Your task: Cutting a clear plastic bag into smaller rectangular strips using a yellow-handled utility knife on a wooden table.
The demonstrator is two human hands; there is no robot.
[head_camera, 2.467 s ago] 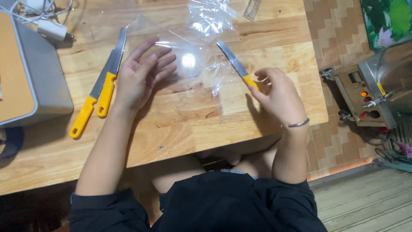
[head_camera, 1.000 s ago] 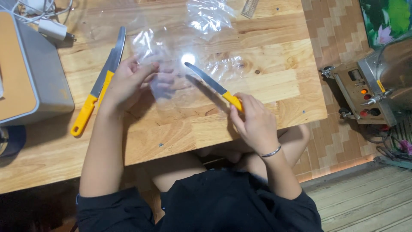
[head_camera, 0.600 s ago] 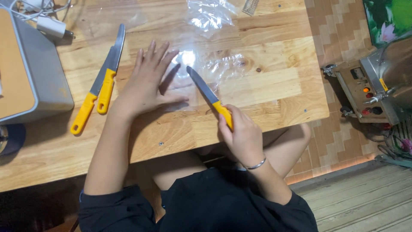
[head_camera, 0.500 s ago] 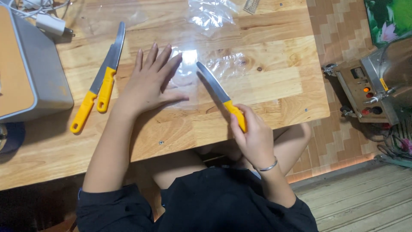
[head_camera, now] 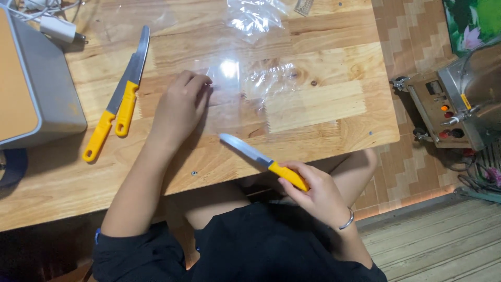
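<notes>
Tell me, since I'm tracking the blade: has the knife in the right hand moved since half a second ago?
Yes. The knife in the right hand has pulled back off the clear bag toward the table's near edge.

You see a smooth wooden counter (head_camera: 323, 104) with a glossy clear plastic bag (head_camera: 245, 89). Your knife (head_camera: 263, 162) has a shiny metal blade and a yellow plastic handle.

Bare wood right of clear bag (head_camera: 250, 89); knives (head_camera: 117, 102) left.
</notes>
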